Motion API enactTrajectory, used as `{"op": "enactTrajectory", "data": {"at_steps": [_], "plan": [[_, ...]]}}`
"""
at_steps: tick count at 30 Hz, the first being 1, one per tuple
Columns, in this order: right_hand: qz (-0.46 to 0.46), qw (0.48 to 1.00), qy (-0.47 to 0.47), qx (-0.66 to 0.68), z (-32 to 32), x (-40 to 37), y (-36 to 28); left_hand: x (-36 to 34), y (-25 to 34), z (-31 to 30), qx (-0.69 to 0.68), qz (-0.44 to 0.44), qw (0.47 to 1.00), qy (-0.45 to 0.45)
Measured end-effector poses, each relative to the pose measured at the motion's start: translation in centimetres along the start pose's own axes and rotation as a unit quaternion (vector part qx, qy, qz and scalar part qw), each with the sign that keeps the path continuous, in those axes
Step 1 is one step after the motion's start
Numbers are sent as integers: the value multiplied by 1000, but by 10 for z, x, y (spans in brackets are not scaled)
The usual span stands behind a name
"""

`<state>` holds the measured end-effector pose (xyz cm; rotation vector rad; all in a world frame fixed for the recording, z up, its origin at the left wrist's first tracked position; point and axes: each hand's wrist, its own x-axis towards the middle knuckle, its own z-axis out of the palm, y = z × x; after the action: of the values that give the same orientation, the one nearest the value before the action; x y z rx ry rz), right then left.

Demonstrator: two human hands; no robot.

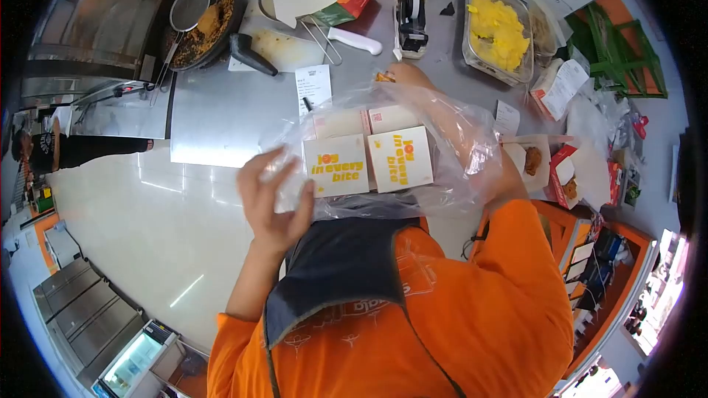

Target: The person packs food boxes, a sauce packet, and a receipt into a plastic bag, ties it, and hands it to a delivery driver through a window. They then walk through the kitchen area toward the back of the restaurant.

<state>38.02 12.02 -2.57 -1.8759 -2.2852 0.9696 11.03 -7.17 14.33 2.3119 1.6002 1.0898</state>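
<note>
A clear plastic bag (461, 129) lies in front of my body with several white cartons in it. Two of them, a left carton (335, 184) and a right carton (402, 144), face up and read "joy in every bite". At the bag's left side, my left hand (273, 203) is open with fingers apart, slightly blurred. My right forearm runs along the bag's right side, partly behind its film. Beyond the bag, my right hand (407, 76) is closed at a small orange and yellow packet (385, 77), close to the tape dispenser (411, 18). Its fingertips are mostly hidden.
On the steel counter stand a tub of yellow food (498, 29), a white-handled knife (355, 40), a printed slip (313, 88) and a pan with a strainer (199, 26). Opened boxes with fried pieces (532, 161) sit right. A person in black (81, 151) stands far left.
</note>
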Motion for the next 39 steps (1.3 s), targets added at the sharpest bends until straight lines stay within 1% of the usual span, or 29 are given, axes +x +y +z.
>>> {"op": "enactTrajectory", "data": {"at_steps": [1, 2, 3, 5, 6, 7, 9, 10, 11, 13, 14, 16, 18, 20, 22, 23, 24, 25, 27, 29, 30, 31, 33, 34, 35, 36, 37, 39], "plan": [[-22, 1000, -5, -1, -3, 2, 7, -3, -3, 0, 33, -58, 997, 26], [-44, 999, -10, -4, -5, 2, 13, -3, -4, 1, 18, -126, 992, 2], [-41, 997, 39, 49, -12, -5, 15, -3, -5, 2, 3, -193, 981, -23], [-38, 978, 136, 153, -40, -31, 2, -11, -17, 9, -61, -274, 958, -65], [-40, 970, 170, 170, -67, -50, -16, -15, -21, 12, -92, -313, 941, -86], [-39, 960, 202, 187, -98, -73, -38, -16, -25, 12, -129, -322, 935, -70], [-154, 939, 285, 118, -144, -117, -71, -17, -31, 13, -203, -337, 918, -42], [-199, 935, 261, 135, -158, -135, -77, -22, -42, 16, -228, -307, 923, -38], [-243, 928, 237, 153, -166, -152, -83, -21, -43, 15, -259, -304, 916, -26], [-267, 933, 175, 167, -162, -182, -115, -13, -43, 7, -322, -294, 900, -2], [-278, 934, 145, 173, -157, -188, -130, -9, -40, 1, -355, -305, 884, 6], [-296, 947, 34, 118, -133, -183, -146, -1, -33, -12, -405, -332, 852, -2], [-270, 952, -43, 136, -90, -163, -139, 3, -29, -25, -456, -342, 822, -20], [-197, 961, -157, 115, -51, -141, -121, 2, -27, -37, -506, -336, 793, -46], [-203, 976, -79, -15, -20, -137, -114, 0, -26, -45, -543, -313, 772, -108], [-205, 975, -40, -80, -11, -136, -112, -2, -26, -49, -559, -302, 760, -137], [-217, 968, 81, -94, -7, -144, -118, -6, -26, -52, -581, -300, 736, -176], [-212, 970, 87, -76, -5, -149, -122, -12, -28, -52, -620, -285, 701, -209], [-204, 973, 99, -39, -5, -157, -125, -22, -30, -51, -621, -246, 695, -266], [-220, 968, 98, -69, -2, -165, -127, -24, -31, -49, -627, -192, 687, -314], [-229, 965, 97, -84, -1, -169, -128, -24, -31, -44, -636, -142, 691, -313], [-232, 962, 132, -65, -8, -175, -136, -10, -33, -49, -573, -50, 746, -337], [-235, 952, 195, -23, -32, -195, -155, -14, -43, -49, -566, -84, 768, -288], [-230, 946, 225, -38, -41, -206, -145, -22, -61, -36, -579, -123, 783, -193], [-225, 939, 255, -53, -53, -217, -131, -18, -80, -27, -572, -191, 787, -130], [-179, 935, 301, -48, -64, -226, -126, -13, -100, -19, -562, -256, 784, -63], [-131, 928, 346, -43, -72, -232, -124, 0, -115, -15, -533, -349, 770, -31], [23, 916, 399, -24, -82, -230, -121, 11, -140, 4, -438, -370, 813, -97]]}}
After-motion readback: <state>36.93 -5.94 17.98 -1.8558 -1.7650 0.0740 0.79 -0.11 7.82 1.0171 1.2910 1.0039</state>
